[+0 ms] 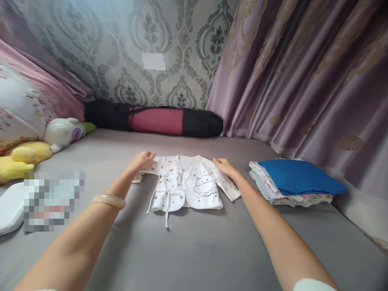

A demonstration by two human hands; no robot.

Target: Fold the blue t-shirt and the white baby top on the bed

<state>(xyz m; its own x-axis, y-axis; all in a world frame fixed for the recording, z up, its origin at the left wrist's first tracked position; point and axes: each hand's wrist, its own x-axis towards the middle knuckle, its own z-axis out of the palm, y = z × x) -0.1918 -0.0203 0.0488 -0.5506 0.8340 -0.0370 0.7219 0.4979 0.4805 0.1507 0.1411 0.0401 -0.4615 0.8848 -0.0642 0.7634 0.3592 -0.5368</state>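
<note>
A white baby shirt point(198, 184) with tie strings and a cartoon animal print lies spread on the grey bed sheet. Its front panels hang slightly apart, and the strings trail toward me. My left hand point(144, 160), below a pale bangle on the forearm, pinches the shirt at its left sleeve. At the opposite shoulder, my right hand point(223, 165) has its fingers closed on the fabric. The right sleeve slants down beside my right wrist. Part of the left sleeve is hidden behind my left hand.
To the right stands a stack of folded clothes point(300, 178) with a blue piece on top. A black and red roll bag point(156, 120) lies along the wall. Plush toys point(65, 131), a white object point(12, 208) and a blurred-out item point(53, 202) are at left.
</note>
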